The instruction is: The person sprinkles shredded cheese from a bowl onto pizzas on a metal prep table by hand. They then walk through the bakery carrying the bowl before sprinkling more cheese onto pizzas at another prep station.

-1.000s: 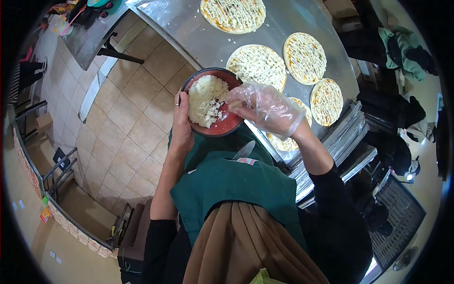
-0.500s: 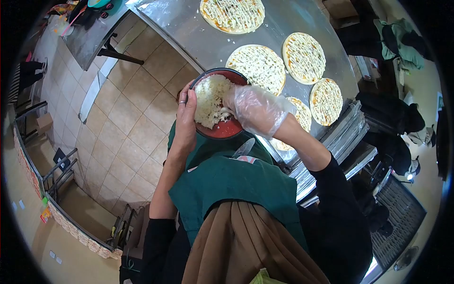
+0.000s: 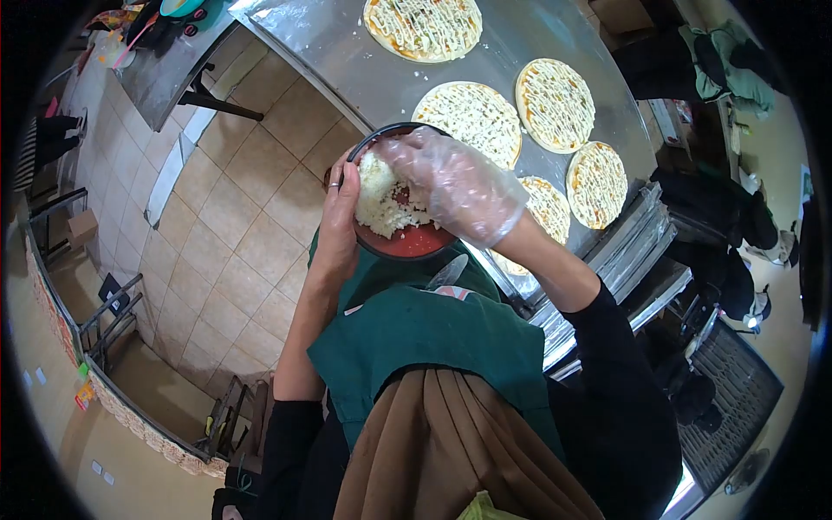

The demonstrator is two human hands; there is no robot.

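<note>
One round bowl (image 3: 418, 241), black outside and red inside, shows in the head view, held in front of the person's green apron (image 3: 425, 338) and just left of the metal desk (image 3: 334, 48). In it lies a heap of white shreds (image 3: 377, 198) resembling grated cheese, banked toward its left side; the red bottom shows bare at the near side. The bare left hand (image 3: 342, 204), ringed on one finger, grips the bowl's left rim. The right hand (image 3: 459, 186), in a clear plastic glove, reaches into the bowl with bent fingers; whether it pinches any shreds I cannot tell.

Five pizzas (image 3: 555, 106) rest on the desk, the nearest partly hidden by the right arm. The one just beyond the bowl carries a thick white layer; the far one is striped with pale sauce. At far left, a turquoise container (image 3: 179, 7) is cut off by the view's edge.
</note>
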